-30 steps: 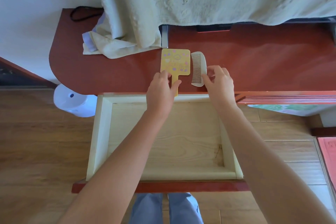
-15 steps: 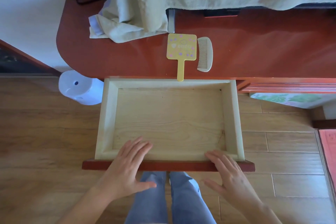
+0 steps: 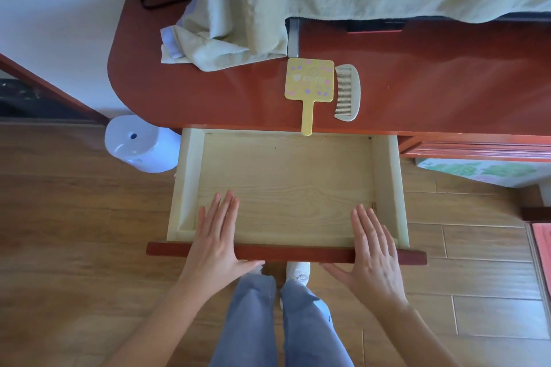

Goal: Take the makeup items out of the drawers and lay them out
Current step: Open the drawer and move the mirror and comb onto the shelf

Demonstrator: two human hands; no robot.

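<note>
A pale wooden drawer (image 3: 185, 182) stands pulled out from the red-brown dressing table (image 3: 190, 92), with nothing inside it. On the tabletop just behind the drawer lie a yellow hand mirror (image 3: 309, 83), its handle tip over the table edge, and a cream comb (image 3: 347, 92) right beside it. My left hand (image 3: 219, 235) and my right hand (image 3: 374, 247) lie flat with straight fingers over the drawer's red front panel (image 3: 295, 255), one near each end, holding nothing.
A pale green towel (image 3: 226, 48) hangs down onto the table's back left. A white round appliance (image 3: 140, 143) stands on the wooden floor left of the drawer. Another drawer (image 3: 477, 147) is partly out at the right. My legs are below the drawer front.
Both hands left the mirror and comb on the tabletop, came back to the drawer's front panel and flattened onto it. The mirror and comb stay where they were laid.
</note>
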